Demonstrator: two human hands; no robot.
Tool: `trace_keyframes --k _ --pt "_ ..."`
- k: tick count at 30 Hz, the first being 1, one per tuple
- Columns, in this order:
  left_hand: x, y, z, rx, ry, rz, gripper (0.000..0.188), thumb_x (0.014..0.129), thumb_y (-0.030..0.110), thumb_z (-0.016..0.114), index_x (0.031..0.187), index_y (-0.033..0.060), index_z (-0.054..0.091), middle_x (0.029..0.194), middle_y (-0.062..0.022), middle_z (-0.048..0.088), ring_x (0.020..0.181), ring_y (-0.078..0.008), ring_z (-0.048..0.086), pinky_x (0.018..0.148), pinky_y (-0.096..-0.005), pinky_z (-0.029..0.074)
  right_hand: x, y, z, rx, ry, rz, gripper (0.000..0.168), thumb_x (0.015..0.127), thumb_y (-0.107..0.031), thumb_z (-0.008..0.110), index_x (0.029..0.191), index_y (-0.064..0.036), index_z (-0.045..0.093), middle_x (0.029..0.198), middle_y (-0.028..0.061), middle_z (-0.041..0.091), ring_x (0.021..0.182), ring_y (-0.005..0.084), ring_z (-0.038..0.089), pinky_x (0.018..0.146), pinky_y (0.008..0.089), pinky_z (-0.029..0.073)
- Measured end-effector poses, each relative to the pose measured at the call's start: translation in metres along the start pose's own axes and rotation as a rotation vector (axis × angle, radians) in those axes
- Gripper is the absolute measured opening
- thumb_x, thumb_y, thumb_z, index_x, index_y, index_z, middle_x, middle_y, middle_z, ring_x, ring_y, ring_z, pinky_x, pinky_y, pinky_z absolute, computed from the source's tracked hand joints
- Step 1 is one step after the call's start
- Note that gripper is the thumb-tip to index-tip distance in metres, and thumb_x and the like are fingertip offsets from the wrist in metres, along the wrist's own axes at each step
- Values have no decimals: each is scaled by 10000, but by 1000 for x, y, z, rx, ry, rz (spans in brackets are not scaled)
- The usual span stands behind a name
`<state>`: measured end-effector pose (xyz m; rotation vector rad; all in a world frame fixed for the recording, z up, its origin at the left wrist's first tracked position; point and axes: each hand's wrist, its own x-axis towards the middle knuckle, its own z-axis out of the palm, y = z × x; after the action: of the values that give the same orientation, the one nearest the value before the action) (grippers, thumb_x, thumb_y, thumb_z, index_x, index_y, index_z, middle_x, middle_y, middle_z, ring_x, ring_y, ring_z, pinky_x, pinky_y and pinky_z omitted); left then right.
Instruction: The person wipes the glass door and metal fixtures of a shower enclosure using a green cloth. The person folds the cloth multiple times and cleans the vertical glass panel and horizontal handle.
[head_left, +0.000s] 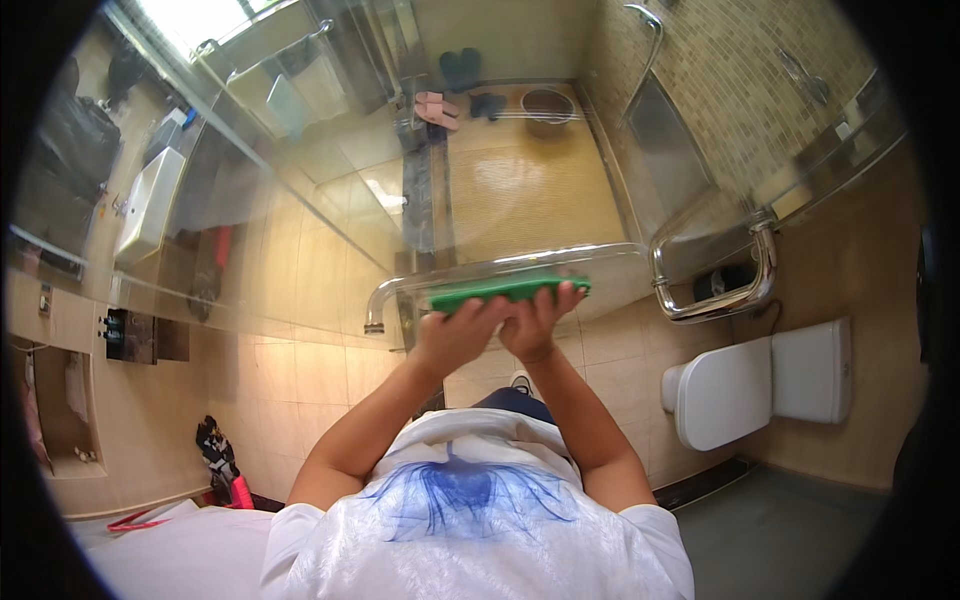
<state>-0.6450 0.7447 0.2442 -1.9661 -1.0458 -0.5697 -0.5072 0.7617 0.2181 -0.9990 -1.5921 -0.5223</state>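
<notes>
Both hands are in front of the glass shower panel (322, 202), close below a chrome bar (517, 264) that curves down at its left end. A long, green folded cloth (499, 289) is in my hands, slightly blurred. My left hand (461, 334) grips its lower edge left of centre, knuckles up. Around the right part of the cloth are the fingers of my right hand (536, 322). The cloth's upper edge lies near the bar; I cannot tell whether it touches the glass.
A chrome handle (712, 300) juts out at right, above a white toilet (727, 405). Beyond the glass are pink slippers (437, 110), a round basin (547, 109) and a tan floor mat (532, 195). A white sink (150, 206) stands at far left.
</notes>
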Motion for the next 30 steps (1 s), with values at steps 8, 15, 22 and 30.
trace_keyframes --k 8,15,22,30 --pt "-105 -87 -8 128 -102 -222 123 840 312 458 885 224 531 1089 -16 458 1336 -319 139 1031 -560 100 7 -106 52 48 -73 -304 239 848 -265 519 1064 -239 619 1292 -33 454 1310 261 264 1072 507 32" --pt "-112 -87 0 64 32 -286 260 818 260 470 982 58 462 1235 -221 320 1298 -486 67 992 -676 11 16 -111 51 23 -155 -384 314 852 -280 497 1160 -292 556 1322 -80 427 1313 184 263 1085 442 64" --pt "-33 -25 -5 60 24 -281 55 796 301 501 780 249 489 816 21 450 962 -273 382 906 -501 244 7 -31 15 -9 -89 -309 300 857 -298 513 1152 -262 554 1301 -76 452 1301 176 293 1094 448 85" --pt "41 76 23 -55 124 -13 295 814 319 459 1098 262 518 1144 101 471 1128 -116 358 916 -393 248 -8 97 -50 -145 -171 -192 252 893 -262 460 945 -40 566 1301 167 354 1299 386 195 1049 569 68"
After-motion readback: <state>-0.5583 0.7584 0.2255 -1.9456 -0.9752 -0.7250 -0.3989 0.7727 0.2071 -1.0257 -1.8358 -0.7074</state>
